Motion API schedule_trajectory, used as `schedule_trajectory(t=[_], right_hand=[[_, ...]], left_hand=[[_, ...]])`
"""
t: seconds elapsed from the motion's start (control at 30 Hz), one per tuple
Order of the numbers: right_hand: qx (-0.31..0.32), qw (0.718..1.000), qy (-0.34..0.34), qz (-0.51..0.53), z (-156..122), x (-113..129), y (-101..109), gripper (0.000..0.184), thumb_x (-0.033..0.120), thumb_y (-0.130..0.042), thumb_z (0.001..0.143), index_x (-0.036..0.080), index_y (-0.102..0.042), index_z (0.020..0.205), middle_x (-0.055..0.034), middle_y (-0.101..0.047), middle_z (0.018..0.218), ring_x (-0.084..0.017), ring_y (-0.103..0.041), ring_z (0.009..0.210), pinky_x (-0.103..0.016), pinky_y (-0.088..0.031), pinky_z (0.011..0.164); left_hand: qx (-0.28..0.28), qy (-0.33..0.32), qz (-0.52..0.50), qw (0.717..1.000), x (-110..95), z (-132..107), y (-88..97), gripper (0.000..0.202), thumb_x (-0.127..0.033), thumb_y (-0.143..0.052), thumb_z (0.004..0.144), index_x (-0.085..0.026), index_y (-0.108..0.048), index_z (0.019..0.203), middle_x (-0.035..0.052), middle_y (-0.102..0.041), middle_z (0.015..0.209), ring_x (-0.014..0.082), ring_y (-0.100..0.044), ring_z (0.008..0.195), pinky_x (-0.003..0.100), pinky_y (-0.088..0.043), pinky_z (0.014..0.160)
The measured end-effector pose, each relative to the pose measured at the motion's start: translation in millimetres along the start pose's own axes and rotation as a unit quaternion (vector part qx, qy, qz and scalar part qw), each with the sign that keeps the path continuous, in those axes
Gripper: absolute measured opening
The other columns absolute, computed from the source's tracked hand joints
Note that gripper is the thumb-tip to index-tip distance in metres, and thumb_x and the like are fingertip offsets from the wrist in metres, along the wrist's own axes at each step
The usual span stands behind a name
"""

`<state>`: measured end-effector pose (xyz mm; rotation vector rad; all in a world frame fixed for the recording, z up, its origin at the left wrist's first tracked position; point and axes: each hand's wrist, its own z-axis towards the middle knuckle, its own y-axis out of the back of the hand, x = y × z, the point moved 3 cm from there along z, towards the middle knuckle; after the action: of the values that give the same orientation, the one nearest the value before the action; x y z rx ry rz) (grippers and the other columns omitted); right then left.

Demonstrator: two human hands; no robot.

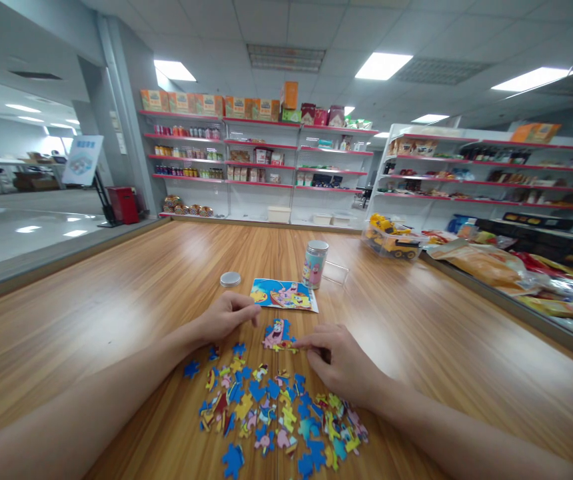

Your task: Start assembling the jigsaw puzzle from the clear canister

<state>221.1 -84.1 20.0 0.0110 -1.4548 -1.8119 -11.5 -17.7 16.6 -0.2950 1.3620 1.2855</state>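
Observation:
A small joined section of a jigsaw puzzle [277,333], pink and blue with a yellow lower edge, lies between my hands. My right hand [339,360] reaches its extended index finger to the section's lower right edge, with the thumb held apart below. My left hand [226,317] rests on the table to the left of the section, its fingers curled in and no object visible in them. Many loose jigsaw pieces [256,390] in blue, yellow, pink and red are spread nearer to me. Behind the section lies a printed reference picture [286,295] with cartoon figures.
A cartoon-printed tin [315,265] stands at the picture's right rear corner, beside a clear stand [336,272]. Its round silver lid [230,279] lies to the left. A clear bin of yellow toy trucks [394,240] sits at the table's far right. Stocked shelves [261,183] line the back.

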Motion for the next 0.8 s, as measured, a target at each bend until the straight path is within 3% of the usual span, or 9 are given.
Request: schedule_trajectory(t=[0.1, 0.27, 0.4, 0.6, 0.8], right_hand=[[0.001, 1.0, 0.004, 0.001, 0, 0, 0, 0.034, 0.006, -0.054, 0.075, 0.025, -0.076, 0.091, -0.0004, -0.067, 0.073, -0.016, -0.057, 0.072, -0.028, -0.039, 0.069], [-0.007, 1.0, 0.002, 0.002, 0, -1, 0, 0.032, 0.007, -0.053, 0.076, 0.025, -0.076, 0.09, -0.0006, -0.067, 0.073, -0.016, -0.057, 0.071, -0.028, -0.039, 0.068], [-0.015, 1.0, 0.0, 0.005, 0, -1, 0, 0.031, 0.007, -0.054, 0.076, 0.025, -0.076, 0.089, -0.0003, -0.067, 0.072, -0.016, -0.056, 0.071, -0.028, -0.039, 0.07], [-0.038, 0.999, -0.011, 0.023, 0, -2, 1, 0.029, 0.009, -0.053, 0.078, 0.022, -0.075, 0.09, -0.0012, -0.066, 0.07, -0.016, -0.056, 0.069, -0.027, -0.039, 0.066], [-0.05, 0.998, -0.018, 0.028, -1, -5, 0, 0.028, 0.01, -0.053, 0.078, 0.021, -0.075, 0.092, -0.0016, -0.066, 0.071, -0.015, -0.055, 0.066, -0.026, -0.038, 0.063]], left_hand=[[-0.046, 0.063, -0.03, 0.996, 11, 3, 3.8, 0.064, -0.066, -0.042, 0.089, -0.015, -0.051, 0.051, -0.0031, -0.033, 0.044, 0.0084, -0.028, 0.042, 0.024, -0.02, 0.044], [-0.014, 0.05, -0.114, 0.992, 19, 6, -2.0, 0.056, -0.069, -0.046, 0.085, -0.015, -0.055, 0.074, -0.0079, -0.028, 0.045, 0.0084, -0.021, 0.041, 0.023, -0.013, 0.041], [-0.008, 0.013, -0.109, 0.994, 17, 6, -3.0, 0.044, -0.056, -0.049, 0.089, -0.013, -0.06, 0.089, -0.0059, -0.034, 0.053, 0.0095, -0.028, 0.046, 0.021, -0.019, 0.043], [-0.022, 0.021, -0.029, 0.999, 9, 5, -0.3, 0.037, -0.045, -0.057, 0.087, -0.011, -0.066, 0.097, -0.0027, -0.045, 0.06, 0.0099, -0.037, 0.051, 0.021, -0.024, 0.046], [-0.019, 0.048, -0.023, 0.998, 16, 5, -2.8, 0.05, -0.06, -0.049, 0.089, -0.012, -0.063, 0.083, -0.0062, -0.041, 0.042, 0.0084, -0.034, 0.037, 0.02, -0.024, 0.04]])
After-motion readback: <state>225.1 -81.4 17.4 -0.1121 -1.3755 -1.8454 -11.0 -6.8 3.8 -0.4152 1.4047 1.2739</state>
